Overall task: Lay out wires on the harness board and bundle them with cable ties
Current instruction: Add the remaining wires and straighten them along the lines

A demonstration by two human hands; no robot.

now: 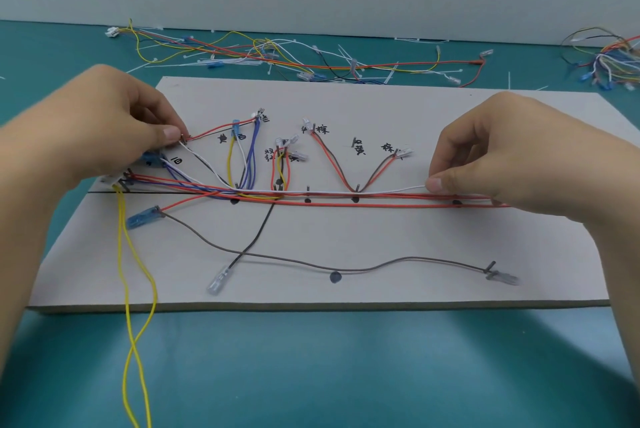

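Two pinching grips, left hand (114, 122) and right hand (512, 157), clamp the white wire (388, 189).

Harness board (381, 237) at centre on teal table (346, 375). Left hand (104, 122), 9 o'clock, pinches wire ends. Right hand (512, 150), 3 o'clock, pinches white wire (346, 191) above red wires (381, 201). Yellow wires (121, 254) hang off board edge, 7 o'clock. Loose wires and cable ties (277, 57), 12 o'clock.

Beige board (415, 244) w/ blk marks (334, 277); red wires (381, 203), white wire (388, 190), yellow wires (120, 247); teal table (346, 375).
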